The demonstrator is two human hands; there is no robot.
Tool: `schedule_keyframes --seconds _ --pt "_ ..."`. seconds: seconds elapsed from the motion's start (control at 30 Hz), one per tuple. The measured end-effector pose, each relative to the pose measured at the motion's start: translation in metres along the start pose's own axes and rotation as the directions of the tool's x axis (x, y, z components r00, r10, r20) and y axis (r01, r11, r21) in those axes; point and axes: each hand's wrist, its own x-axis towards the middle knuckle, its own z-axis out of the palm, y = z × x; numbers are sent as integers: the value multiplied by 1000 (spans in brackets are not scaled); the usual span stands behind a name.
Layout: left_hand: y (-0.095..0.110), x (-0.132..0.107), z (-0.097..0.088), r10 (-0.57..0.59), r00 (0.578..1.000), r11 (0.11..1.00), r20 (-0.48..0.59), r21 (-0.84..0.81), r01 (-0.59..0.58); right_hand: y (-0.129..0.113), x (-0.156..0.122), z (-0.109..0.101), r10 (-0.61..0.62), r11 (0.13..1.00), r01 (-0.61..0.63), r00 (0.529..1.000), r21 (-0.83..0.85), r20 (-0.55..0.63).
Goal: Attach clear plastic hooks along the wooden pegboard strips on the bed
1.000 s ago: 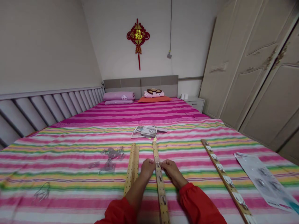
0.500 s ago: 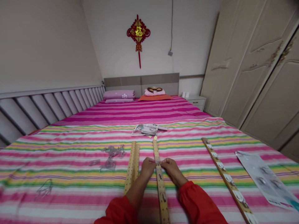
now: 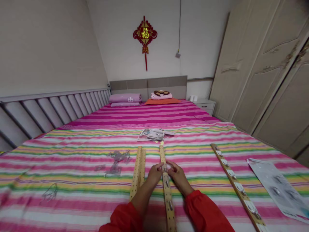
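Observation:
A narrow wooden strip (image 3: 170,212) with rows of holes lies lengthwise in front of me. Several small metal fittings sit along it, the farthest metal fitting (image 3: 164,169) between my hands. At that strip's left edge is my left hand (image 3: 154,174), thumb and index finger a little apart beside the fitting. My right hand (image 3: 178,175) is on the other side, its index finger stretched out over the strip and the thumb lower down. Both hands are open around the fitting, with the outer fingers curled partly out of sight. The fitting's exact shape is too small to tell.
Two more holed strips (image 3: 135,175) lie at left. Small clear bags (image 3: 117,161) and a thin wire-like tangle (image 3: 50,192) are farther left. To the right are a strip with white-tagged fittings (image 3: 238,185) and a plastic package (image 3: 277,187). Another package (image 3: 154,134) lies ahead on the striped bedspread.
My fingertips were pinched together at the metal fitting; now they have spread apart and the fitting shows on the strip. The view has shifted slightly.

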Motion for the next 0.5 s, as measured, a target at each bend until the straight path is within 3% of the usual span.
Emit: schedule_keyframes --seconds 0.1,0.3,0.5 --pt "0 0 -1 13 999 1000 45 -11 -13 2 2 -3 -51 996 55 997 -70 57" --pt "-3 2 1 37 999 999 38 -17 -37 3 6 -4 -64 969 91 991 -229 119" --pt "-3 -3 2 29 999 999 35 -39 -28 -4 4 -4 -37 982 70 982 -176 185"
